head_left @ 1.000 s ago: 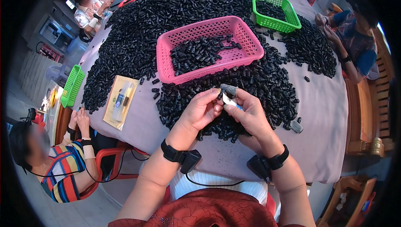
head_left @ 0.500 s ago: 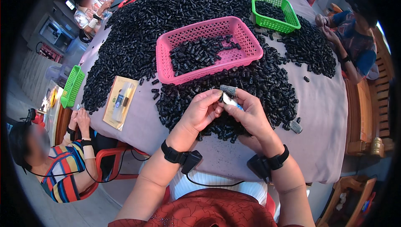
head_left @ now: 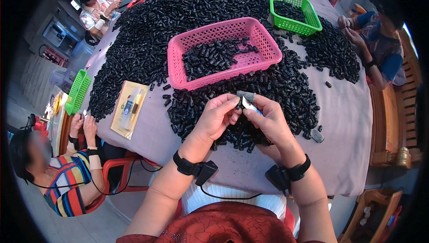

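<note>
Black piece (head_left: 240,106) pinched at the knife, above the near heap

Left hand (head_left: 212,115): thumb and index finger pinching the piece, other fingers curled beneath. Right hand (head_left: 269,120): thumb and fingers closed on a small knife (head_left: 246,102), pale blade out, bit of blue showing below it. Blade right at the piece; cannot tell whether it touches. Rough gray sleeve (head_left: 246,96) at the right index fingertip; similar gray item (head_left: 317,136) on the mauve cloth (head_left: 342,153), right of the hands.

Heap of black pieces (head_left: 295,95) under and around the hands. Pink basket (head_left: 175,71) just beyond, partly filled with more, bare floor at its right end. Green basket (head_left: 292,27) farther back, right, also holding pieces. Left side: yellow packet (head_left: 117,120), clear tube (head_left: 132,106) on top. Co-worker in stripes (head_left: 73,185) at left, hands near the table edge.
</note>
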Demonstrator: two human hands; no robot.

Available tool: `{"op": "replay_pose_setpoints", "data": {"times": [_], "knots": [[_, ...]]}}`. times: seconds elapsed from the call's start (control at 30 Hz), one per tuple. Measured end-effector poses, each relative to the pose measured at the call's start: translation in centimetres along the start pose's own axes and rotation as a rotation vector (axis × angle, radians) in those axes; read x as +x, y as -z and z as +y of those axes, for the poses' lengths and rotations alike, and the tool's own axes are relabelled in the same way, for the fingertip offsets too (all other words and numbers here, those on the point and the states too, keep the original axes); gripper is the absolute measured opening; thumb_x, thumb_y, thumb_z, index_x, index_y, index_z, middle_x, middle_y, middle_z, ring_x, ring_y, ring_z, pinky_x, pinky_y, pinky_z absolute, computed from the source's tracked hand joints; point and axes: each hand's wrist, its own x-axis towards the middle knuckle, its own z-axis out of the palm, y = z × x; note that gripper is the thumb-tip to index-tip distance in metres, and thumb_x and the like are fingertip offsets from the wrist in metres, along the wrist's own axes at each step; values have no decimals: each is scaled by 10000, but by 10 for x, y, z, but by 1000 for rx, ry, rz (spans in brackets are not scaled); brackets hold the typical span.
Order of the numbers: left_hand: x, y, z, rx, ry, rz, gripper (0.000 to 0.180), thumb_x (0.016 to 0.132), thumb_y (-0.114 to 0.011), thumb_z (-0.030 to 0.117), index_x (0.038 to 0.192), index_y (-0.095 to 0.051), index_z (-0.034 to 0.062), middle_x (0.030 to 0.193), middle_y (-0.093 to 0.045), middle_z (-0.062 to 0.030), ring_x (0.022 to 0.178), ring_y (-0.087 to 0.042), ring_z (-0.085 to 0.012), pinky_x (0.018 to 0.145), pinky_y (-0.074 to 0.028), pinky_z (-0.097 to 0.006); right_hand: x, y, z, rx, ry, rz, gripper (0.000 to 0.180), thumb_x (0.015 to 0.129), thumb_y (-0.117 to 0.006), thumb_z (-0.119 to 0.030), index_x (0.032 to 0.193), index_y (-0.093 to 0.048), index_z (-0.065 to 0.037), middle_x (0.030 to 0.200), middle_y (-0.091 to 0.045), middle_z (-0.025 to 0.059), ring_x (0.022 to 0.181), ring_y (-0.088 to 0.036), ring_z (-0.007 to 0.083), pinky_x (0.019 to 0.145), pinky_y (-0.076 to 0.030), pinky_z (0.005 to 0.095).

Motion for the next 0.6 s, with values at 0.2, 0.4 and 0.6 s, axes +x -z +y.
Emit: {"op": "replay_pose_setpoints", "data": {"times": [0.2,0.4,0.6], "knots": [[2,4,4,-254,80,-112,172,952,-521,206,954,-598,52,774,-597,-21,605,-544,-95,552,-460,-199,-3,-8,-1,67,49,-41,364,870,-586,-2,1224,-503,16,1003,-622,45,933,-586,91,836,-463,243],[2,6,-2,-294,120,-127,173,951,-520,204,953,-596,48,767,-598,-24,590,-532,-93,543,-458,-209,-4,-11,-2,97,58,-70,394,879,-585,-16,1255,-469,18,1001,-617,47,921,-593,89,838,-468,234],[1,8,1,-293,113,-203,162,941,-539,189,955,-604,41,747,-603,-32,581,-536,-96,525,-445,-207,-3,-9,3,-4,100,-19,330,889,-585,-42,1206,-527,28,1031,-614,55,929,-588,94,852,-463,238]]}}
